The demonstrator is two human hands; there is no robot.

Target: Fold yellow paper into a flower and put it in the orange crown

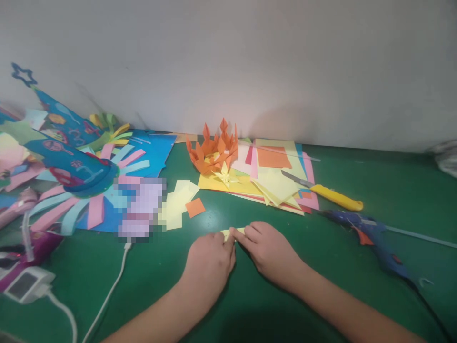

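On the green table a small piece of pale yellow paper (240, 231) lies folded, mostly covered by my fingers. My left hand (210, 257) grips its left part, fingers bent and pressed together. From the right, my right hand (266, 245) holds the paper too, its index finger pointing inward and meeting the left fingertips. Just beyond lie a small orange paper square (195, 208) and several pale yellow paper pieces (176, 205). Farther back stands a crown-like ring of folded orange paper (213, 155), with a yellow paper star (225, 177) at its front.
To the right lie a yellow-handled utility knife (335, 196) and a blue glue gun (378, 243) with its cord. Stacked coloured paper (274, 188) is at the back. Decorated blue paper cones (76, 159), a white charger (28, 285) and its cable occupy the left.
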